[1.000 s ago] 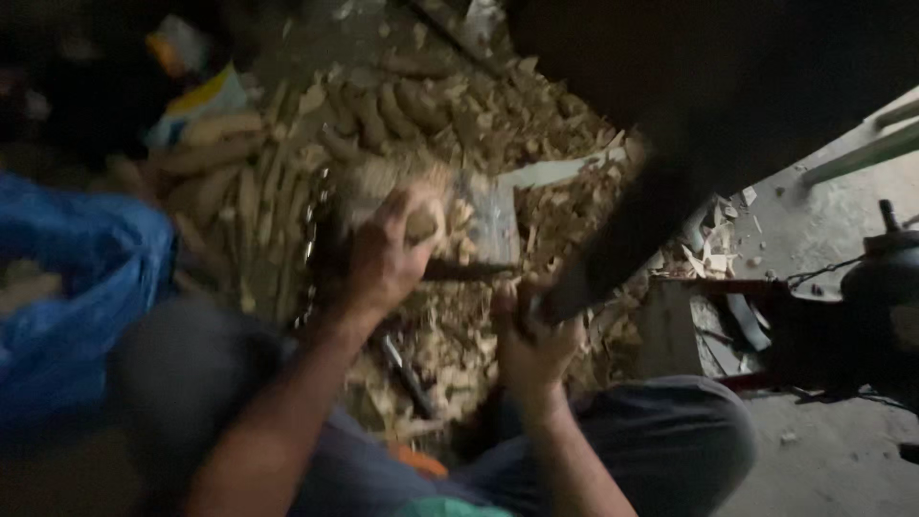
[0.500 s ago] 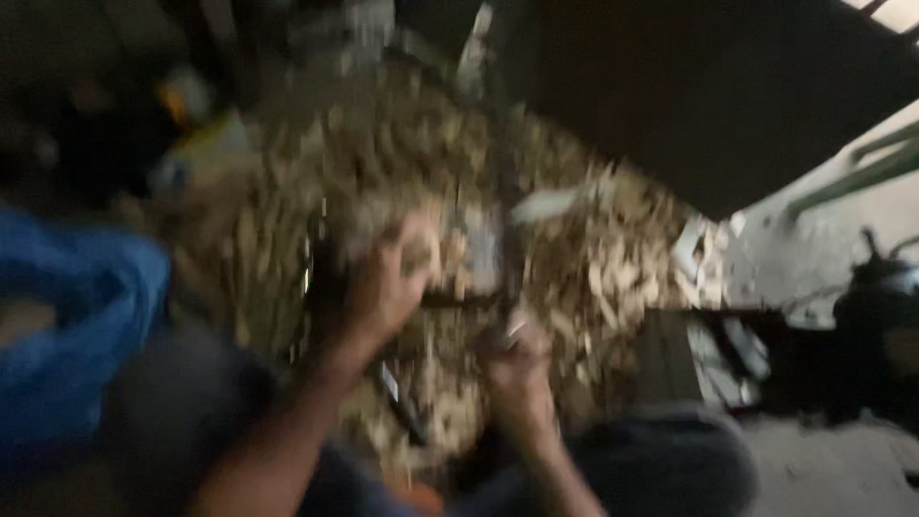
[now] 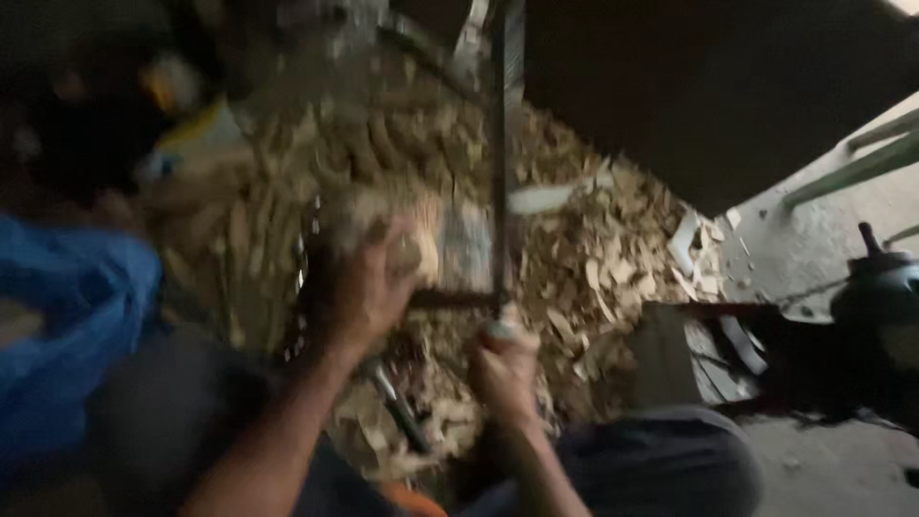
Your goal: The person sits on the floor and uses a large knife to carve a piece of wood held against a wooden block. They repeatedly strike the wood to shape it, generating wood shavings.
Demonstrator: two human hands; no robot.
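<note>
**Tool raised upright over the wood piece**

Since the earlier frame the long-handled tool (image 3: 498, 172) has swung from a low slant across the right side to a near-vertical stand, its dark shaft running straight up from the right hand (image 3: 503, 369). View is motion-blurred; fine detail is lost.

Right hand: forearm rises from the lower edge between the knees, wrist straight, fingers wrapped tight around the tool's lower handle end. Thumb position cannot be told.

Left hand (image 3: 369, 287): forearm comes in from lower left at a slant, wrist bent forward, fingers curled over the near side of a pale wood piece (image 3: 412, 244), holding it in place. The wood piece sits just left of the tool's shaft, on top of the heap of wood chips (image 3: 613, 278) that covers the ground ahead of the person.

A grey flat blade-like shape (image 3: 466, 251) shows between the wood piece and the shaft; its edges are too blurred to describe.

Surroundings: a row of pale shaped sticks (image 3: 249, 239) lies left of the left hand. Blue cloth (image 3: 67, 325) fills the left edge. A second dark tool (image 3: 402, 412) lies in the chips below the left wrist.
</note>
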